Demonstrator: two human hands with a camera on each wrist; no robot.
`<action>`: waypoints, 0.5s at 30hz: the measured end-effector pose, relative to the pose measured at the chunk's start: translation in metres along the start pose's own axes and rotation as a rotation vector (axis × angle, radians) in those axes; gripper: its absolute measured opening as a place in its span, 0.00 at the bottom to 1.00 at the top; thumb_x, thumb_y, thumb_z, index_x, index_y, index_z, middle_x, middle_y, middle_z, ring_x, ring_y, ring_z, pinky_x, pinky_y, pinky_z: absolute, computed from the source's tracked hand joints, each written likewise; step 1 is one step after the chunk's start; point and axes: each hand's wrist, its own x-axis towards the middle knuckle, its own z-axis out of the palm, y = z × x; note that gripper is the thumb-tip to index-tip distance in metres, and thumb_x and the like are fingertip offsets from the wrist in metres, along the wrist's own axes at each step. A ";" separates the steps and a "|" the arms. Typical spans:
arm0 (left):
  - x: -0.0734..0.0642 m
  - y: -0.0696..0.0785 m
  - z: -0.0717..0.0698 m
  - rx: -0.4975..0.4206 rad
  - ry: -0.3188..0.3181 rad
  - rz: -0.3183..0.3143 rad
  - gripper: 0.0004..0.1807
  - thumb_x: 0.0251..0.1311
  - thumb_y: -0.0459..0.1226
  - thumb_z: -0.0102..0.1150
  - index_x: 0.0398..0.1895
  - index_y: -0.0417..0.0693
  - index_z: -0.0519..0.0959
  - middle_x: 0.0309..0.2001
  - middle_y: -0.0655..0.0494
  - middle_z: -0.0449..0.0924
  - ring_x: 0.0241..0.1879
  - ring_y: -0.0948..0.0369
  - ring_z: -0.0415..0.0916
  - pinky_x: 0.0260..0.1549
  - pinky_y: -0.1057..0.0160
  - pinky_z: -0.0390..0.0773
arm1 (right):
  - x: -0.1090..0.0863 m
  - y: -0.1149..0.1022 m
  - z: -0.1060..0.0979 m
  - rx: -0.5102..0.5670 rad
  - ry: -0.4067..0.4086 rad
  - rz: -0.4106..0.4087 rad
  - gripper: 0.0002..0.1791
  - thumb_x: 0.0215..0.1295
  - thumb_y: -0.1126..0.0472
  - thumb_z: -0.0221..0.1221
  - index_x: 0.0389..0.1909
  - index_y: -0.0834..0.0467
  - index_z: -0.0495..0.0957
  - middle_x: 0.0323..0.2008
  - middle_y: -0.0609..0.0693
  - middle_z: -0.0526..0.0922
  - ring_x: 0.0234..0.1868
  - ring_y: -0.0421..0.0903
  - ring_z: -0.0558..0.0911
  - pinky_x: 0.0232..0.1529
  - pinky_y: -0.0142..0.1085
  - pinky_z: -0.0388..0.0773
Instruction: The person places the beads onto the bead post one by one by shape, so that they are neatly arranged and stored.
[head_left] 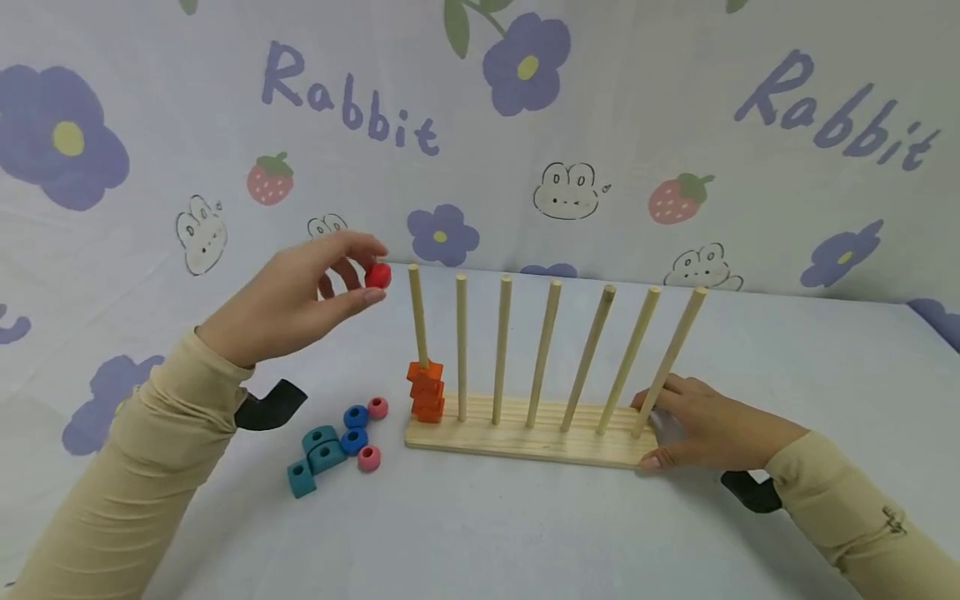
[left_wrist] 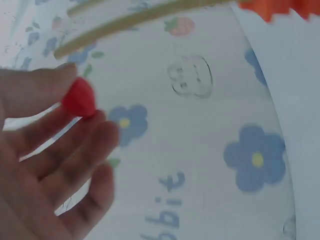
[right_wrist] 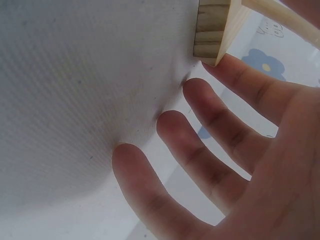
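Note:
My left hand (head_left: 296, 296) pinches a red bead (head_left: 378, 276) between thumb and fingers, raised beside the top of the leftmost peg (head_left: 417, 312). The left wrist view also shows the red bead (left_wrist: 80, 98) at the fingertips, its hole out of sight. Several upright pegs rise from a long wooden base (head_left: 480, 435). Orange star-like beads (head_left: 427, 396) are stacked low on the leftmost peg; the others are bare. My right hand (head_left: 712, 423) grips the base's right end, thumb at the front edge and index finger behind. In the right wrist view, the other fingertips (right_wrist: 132, 155) rest on the tabletop.
Left of the base lie loose beads on the white cloth: teal blocks (head_left: 327, 456), blue beads (head_left: 355, 441) and pink beads (head_left: 369, 457). Behind the pegs hangs a white cloth backdrop (head_left: 480, 150) printed with flowers, rabbits and strawberries.

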 end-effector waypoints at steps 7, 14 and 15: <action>0.020 0.026 0.010 -0.163 0.186 0.012 0.16 0.60 0.38 0.64 0.49 0.46 0.75 0.41 0.62 0.78 0.37 0.67 0.74 0.35 0.66 0.73 | -0.001 0.003 0.002 0.023 -0.006 0.013 0.42 0.47 0.27 0.59 0.59 0.50 0.71 0.61 0.58 0.67 0.62 0.62 0.65 0.55 0.59 0.68; 0.032 0.047 0.020 -0.059 0.232 0.149 0.13 0.57 0.39 0.67 0.44 0.47 0.81 0.38 0.60 0.81 0.36 0.64 0.72 0.35 0.63 0.71 | 0.001 0.003 0.002 0.007 0.010 -0.002 0.42 0.47 0.26 0.58 0.58 0.48 0.71 0.60 0.54 0.68 0.60 0.58 0.66 0.54 0.57 0.68; 0.033 0.048 0.022 -0.039 0.242 0.158 0.13 0.56 0.40 0.68 0.43 0.47 0.81 0.38 0.60 0.81 0.36 0.64 0.71 0.38 0.61 0.69 | 0.001 0.003 0.002 0.003 0.011 -0.001 0.42 0.47 0.26 0.58 0.58 0.48 0.71 0.59 0.54 0.68 0.60 0.59 0.66 0.54 0.57 0.68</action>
